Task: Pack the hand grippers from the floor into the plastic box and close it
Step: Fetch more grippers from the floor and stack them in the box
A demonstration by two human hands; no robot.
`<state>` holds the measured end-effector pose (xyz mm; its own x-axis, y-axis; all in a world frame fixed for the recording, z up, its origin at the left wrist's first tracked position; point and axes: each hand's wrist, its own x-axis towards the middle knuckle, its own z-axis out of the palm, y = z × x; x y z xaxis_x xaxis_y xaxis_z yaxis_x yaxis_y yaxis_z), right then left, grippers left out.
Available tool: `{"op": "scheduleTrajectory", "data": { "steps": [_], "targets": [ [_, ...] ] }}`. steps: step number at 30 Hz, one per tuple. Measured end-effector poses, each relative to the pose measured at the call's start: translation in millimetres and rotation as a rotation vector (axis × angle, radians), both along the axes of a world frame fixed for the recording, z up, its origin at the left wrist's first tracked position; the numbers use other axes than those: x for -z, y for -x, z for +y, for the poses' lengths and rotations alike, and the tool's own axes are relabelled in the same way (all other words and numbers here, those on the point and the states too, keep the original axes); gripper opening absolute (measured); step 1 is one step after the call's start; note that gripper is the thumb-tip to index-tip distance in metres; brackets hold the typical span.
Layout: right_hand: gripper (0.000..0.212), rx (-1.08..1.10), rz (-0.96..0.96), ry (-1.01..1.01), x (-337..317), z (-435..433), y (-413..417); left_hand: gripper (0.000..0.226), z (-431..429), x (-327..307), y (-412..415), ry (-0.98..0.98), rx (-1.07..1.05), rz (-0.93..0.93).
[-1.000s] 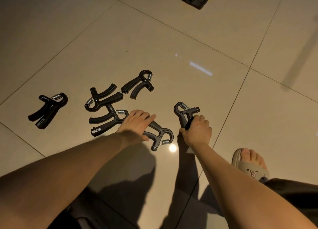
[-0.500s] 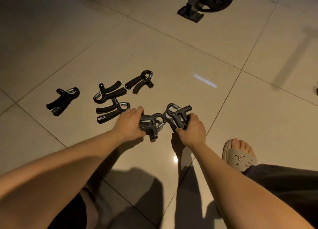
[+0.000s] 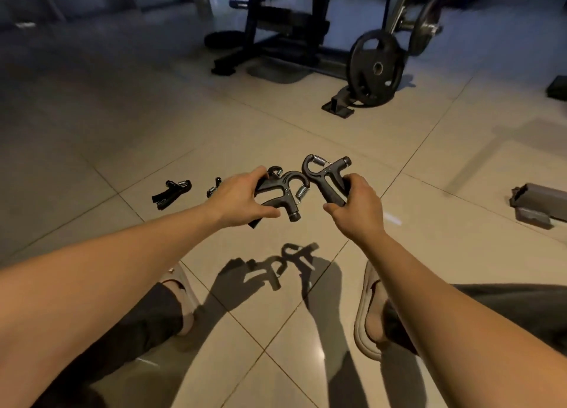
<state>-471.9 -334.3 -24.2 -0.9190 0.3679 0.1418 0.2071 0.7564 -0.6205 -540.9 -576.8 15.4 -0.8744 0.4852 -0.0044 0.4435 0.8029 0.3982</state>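
Observation:
My left hand [image 3: 237, 199] grips a black hand gripper [image 3: 283, 193] with a steel spring, lifted above the floor. My right hand [image 3: 356, 206] holds a second hand gripper [image 3: 323, 174] by one handle, spring end up. The two grippers almost touch in the air. Another hand gripper [image 3: 171, 191] lies on the tiles to the left, and a further one [image 3: 214, 188] peeks out behind my left hand. A grey plastic box [image 3: 537, 203] lies on the floor at the far right edge, partly cut off.
A weight plate [image 3: 376, 67] leans on a black stand behind the grippers. A black rack frame [image 3: 276, 36] stands at the back. My sandalled feet [image 3: 368, 309] rest on the beige tiles near the bottom.
Both hands have lifted their grippers off the floor and raised them. The view has tilted up, showing the gym gear and the grey box at the right.

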Motion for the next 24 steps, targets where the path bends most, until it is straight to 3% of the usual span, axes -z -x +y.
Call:
{"op": "scheduleTrajectory", "data": {
  "steps": [10, 16, 24],
  "targets": [
    [0.059, -0.131, 0.089, -0.214, -141, 48, -155, 0.054, 19, -125, -165, -0.141, -0.012, 0.183],
    [0.058, -0.197, 0.105, -0.302, -197, 57, -257, 0.063, 16, -154, -257, -0.206, -0.022, 0.195],
    [0.063, -0.128, 0.057, -0.309, -245, 76, -413, 0.067, 48, -167, -382, -0.321, 0.064, 0.213]
  ]
}}
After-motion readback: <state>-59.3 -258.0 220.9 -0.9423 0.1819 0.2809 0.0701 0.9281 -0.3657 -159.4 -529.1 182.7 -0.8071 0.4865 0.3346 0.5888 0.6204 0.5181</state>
